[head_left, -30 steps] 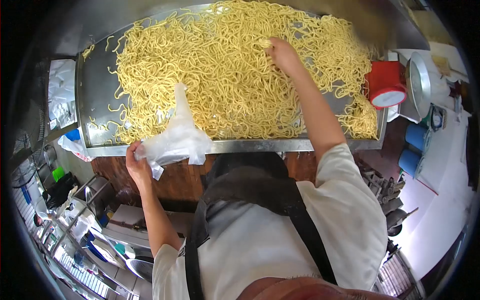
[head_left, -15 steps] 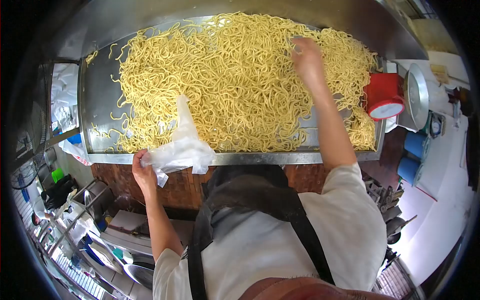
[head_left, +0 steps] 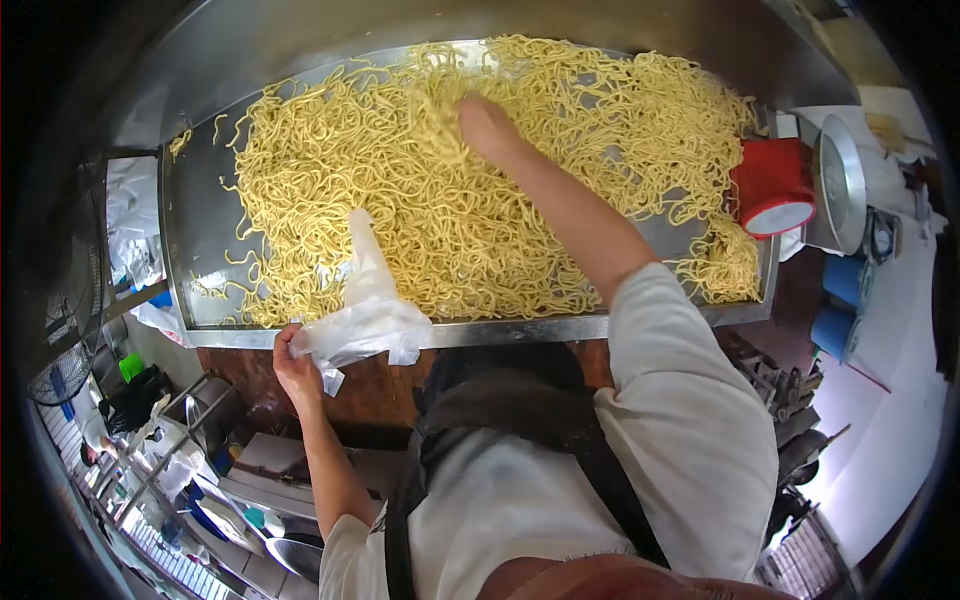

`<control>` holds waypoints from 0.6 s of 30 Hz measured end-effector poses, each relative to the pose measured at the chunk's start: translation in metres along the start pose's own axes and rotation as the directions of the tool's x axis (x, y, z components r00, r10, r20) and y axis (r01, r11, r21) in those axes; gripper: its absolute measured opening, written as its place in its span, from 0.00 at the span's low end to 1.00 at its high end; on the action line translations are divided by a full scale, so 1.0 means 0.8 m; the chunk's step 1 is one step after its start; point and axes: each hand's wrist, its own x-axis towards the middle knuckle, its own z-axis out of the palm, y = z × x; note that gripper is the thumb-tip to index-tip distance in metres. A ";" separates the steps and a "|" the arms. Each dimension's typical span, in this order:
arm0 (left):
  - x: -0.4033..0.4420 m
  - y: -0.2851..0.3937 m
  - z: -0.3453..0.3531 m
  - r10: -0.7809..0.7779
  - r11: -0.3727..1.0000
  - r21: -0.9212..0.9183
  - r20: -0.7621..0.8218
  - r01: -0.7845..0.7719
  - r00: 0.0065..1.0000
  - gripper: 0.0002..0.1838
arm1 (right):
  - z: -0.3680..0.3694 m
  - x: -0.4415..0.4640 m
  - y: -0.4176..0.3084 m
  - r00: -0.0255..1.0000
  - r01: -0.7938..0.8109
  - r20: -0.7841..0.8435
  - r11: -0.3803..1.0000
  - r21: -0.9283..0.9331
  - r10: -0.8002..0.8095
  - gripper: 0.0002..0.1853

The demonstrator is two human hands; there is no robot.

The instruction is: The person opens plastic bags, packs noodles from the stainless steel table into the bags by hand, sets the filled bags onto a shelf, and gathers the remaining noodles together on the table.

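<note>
Thick yellow noodles (head_left: 400, 190) lie spread over a wide metal tray (head_left: 195, 230). My right hand (head_left: 487, 130) is among them near the far middle, its fingers hidden and smeared by motion. A blurred clump of noodles moves at its fingers, on the left side of the hand. At the tray's near left edge, my left hand (head_left: 292, 358) is closed on a white translucent plastic bag (head_left: 365, 320). The bag's narrow end lies across the noodles, and its bunched part hangs over the tray rim.
A red scale-like box (head_left: 775, 185) stands at the tray's right end beside a round metal lid (head_left: 840, 185). Blue containers (head_left: 840, 305) are farther right. A wire-caged fan (head_left: 65, 310) and metal racks (head_left: 150, 465) are on the left. A metal panel rises behind the tray.
My right hand has swept left through the noodles, dragging a clump along and baring patches of tray at the far side. My left hand keeps hold of the bag.
</note>
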 end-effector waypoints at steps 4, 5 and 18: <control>0.007 0.033 0.010 0.082 0.997 0.013 0.014 -0.082 0.997 0.09 | -0.049 -0.057 -0.013 0.925 0.378 -0.002 0.922 -0.088 -0.379 0.10; 0.011 0.036 0.012 0.090 0.996 -0.006 0.012 -0.090 0.996 0.09 | -0.075 -0.075 -0.025 0.910 0.404 -0.094 0.914 -0.026 -0.405 0.10; 0.012 0.045 0.022 0.050 0.998 0.049 0.014 -0.050 0.999 0.12 | -0.310 -0.049 0.046 0.378 0.037 -0.677 0.741 -0.671 -0.632 0.17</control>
